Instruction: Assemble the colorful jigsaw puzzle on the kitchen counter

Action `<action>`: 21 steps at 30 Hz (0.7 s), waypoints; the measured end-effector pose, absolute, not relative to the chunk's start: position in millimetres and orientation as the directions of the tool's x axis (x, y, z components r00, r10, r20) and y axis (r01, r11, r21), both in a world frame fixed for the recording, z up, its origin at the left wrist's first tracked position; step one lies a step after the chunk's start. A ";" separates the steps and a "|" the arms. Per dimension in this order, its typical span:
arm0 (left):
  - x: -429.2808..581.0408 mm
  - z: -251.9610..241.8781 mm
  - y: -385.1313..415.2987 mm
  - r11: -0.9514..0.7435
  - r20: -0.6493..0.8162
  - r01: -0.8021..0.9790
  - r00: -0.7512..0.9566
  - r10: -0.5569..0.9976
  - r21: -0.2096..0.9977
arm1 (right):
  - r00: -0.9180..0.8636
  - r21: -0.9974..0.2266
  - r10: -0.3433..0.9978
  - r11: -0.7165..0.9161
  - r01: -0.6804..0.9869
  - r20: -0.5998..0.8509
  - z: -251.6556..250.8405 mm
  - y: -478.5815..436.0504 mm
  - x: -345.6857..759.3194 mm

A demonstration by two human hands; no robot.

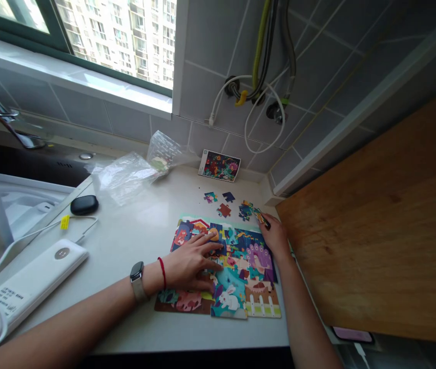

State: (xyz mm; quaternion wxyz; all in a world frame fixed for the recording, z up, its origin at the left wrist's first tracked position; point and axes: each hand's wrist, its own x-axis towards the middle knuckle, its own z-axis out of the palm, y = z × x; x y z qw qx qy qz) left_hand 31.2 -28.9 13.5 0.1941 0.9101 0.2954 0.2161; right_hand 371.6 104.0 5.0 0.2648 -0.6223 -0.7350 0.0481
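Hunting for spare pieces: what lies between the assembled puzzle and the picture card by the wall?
Head view: several loose pieces lie on the counter between puzzle and card; the right hand holds another piece.

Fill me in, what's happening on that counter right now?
A person has a partly assembled jigsaw puzzle on the white counter. The left hand lies flat on its middle; the right hand pinches a puzzle piece at the puzzle's far right corner. A few loose pieces lie just beyond, in front of a picture card leaning on the tiled wall.
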 end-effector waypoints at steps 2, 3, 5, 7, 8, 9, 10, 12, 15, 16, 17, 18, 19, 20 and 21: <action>31.4 15.3 -29.7 -0.746 0.267 0.462 0.733 0.625 0.479 | -0.055 -0.410 0.936 0.205 0.889 0.348 6.2 104.0 377.3; 31.5 16.1 -30.1 -0.745 0.263 0.464 0.734 0.626 0.479 | -0.035 -0.416 0.934 0.192 0.889 0.356 6.8 103.8 379.6; 31.6 17.2 -30.5 -0.744 0.254 0.466 0.738 0.626 0.479 | 0.017 -0.432 0.927 0.158 0.888 0.375 8.2 103.4 383.1; 31.6 17.7 -30.5 -0.739 0.237 0.474 0.741 0.629 0.478 | 0.083 -0.450 0.913 0.115 0.886 0.399 9.1 103.7 386.0; 31.5 17.8 -30.4 -0.737 0.226 0.479 0.743 0.629 0.477 | 0.115 -0.457 0.904 0.096 0.884 0.411 9.2 104.1 387.3; 31.5 17.8 -30.2 -0.736 0.218 0.481 0.746 0.629 0.477 | 0.140 -0.464 0.895 0.080 0.882 0.423 9.0 104.6 388.6; 31.3 17.8 -30.0 -0.735 0.214 0.480 0.748 0.628 0.478 | 0.157 -0.468 0.888 0.073 0.881 0.433 8.5 105.3 389.6; 31.1 17.9 -29.4 -0.738 0.218 0.471 0.752 0.622 0.483 | 0.158 -0.468 0.880 0.081 0.880 0.449 6.2 107.1 390.8; 30.7 18.1 -28.7 -0.743 0.218 0.464 0.757 0.615 0.483 | 0.116 -0.454 0.885 0.115 0.884 0.450 -0.6 110.2 390.5; 30.4 18.2 -28.5 -0.744 0.214 0.466 0.760 0.614 0.479 | 0.104 -0.448 0.889 0.120 0.886 0.445 -3.4 111.1 390.1; 30.2 18.2 -28.4 -0.745 0.210 0.469 0.762 0.613 0.474 | 0.098 -0.442 0.893 0.120 0.889 0.440 -6.2 111.9 389.7; 29.9 18.1 -28.3 -0.748 0.210 0.471 0.763 0.612 0.468 | 0.096 -0.436 0.896 0.116 0.892 0.435 -8.8 112.5 389.3; 29.6 18.0 -28.1 -0.751 0.212 0.472 0.763 0.611 0.462 | 0.096 -0.430 0.897 0.111 0.896 0.431 -10.9 113.0 388.9; 29.4 17.8 -28.1 -0.753 0.215 0.473 0.763 0.610 0.457 | 0.096 -0.424 0.898 0.106 0.899 0.429 -12.3 113.3 388.4; 29.1 17.5 -28.0 -0.755 0.216 0.473 0.764 0.608 0.454 | 0.093 -0.418 0.899 0.106 0.902 0.429 -12.9 113.5 387.7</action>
